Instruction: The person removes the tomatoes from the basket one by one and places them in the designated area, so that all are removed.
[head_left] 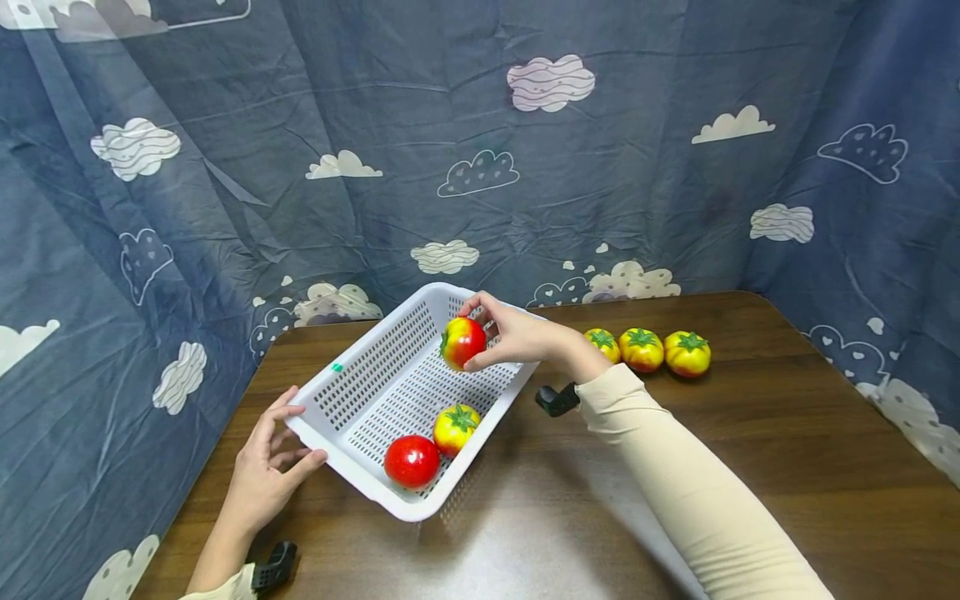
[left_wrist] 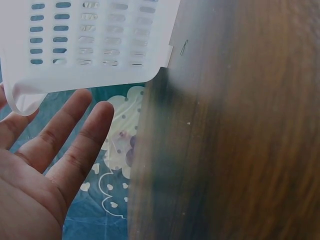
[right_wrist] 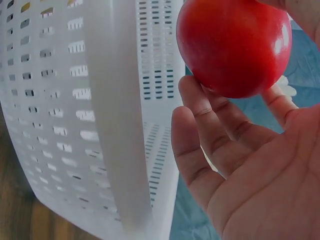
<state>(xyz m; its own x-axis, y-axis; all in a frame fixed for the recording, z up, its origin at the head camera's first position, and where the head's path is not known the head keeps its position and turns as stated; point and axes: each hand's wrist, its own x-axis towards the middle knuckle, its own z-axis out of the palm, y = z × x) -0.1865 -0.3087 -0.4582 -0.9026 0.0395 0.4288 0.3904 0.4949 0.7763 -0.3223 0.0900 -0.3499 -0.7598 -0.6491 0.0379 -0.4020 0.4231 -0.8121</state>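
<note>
In the head view a white plastic basket (head_left: pixel 405 510) with slotted walls stands slanted on the table. At its near-left corner my left hand (head_left: pixel 262 471) holds the rim between thumb and fingers; some fingers (left_wrist: pixel 75 150) stretch out beside the basket in the left wrist view. My right hand (head_left: pixel 517 332) grips a red and yellow toy tomato (head_left: pixel 462 342) above the basket's far half. In the right wrist view its red underside (right_wrist: pixel 235 50) rests against the fingertips, beside the basket's wall. A red tomato (head_left: pixel 412 462) and a yellow tomato (head_left: pixel 457 429) lie inside at the near end.
Three more yellow-red tomatoes (head_left: pixel 642 350) sit in a row on the brown wooden table (head_left: pixel 787 467), right of the basket, one partly behind the right wrist. A dark blue cloth (head_left: pixel 637 167) with cloud prints hangs behind the table. Black wrist devices (head_left: pixel 276 567) show on both wrists.
</note>
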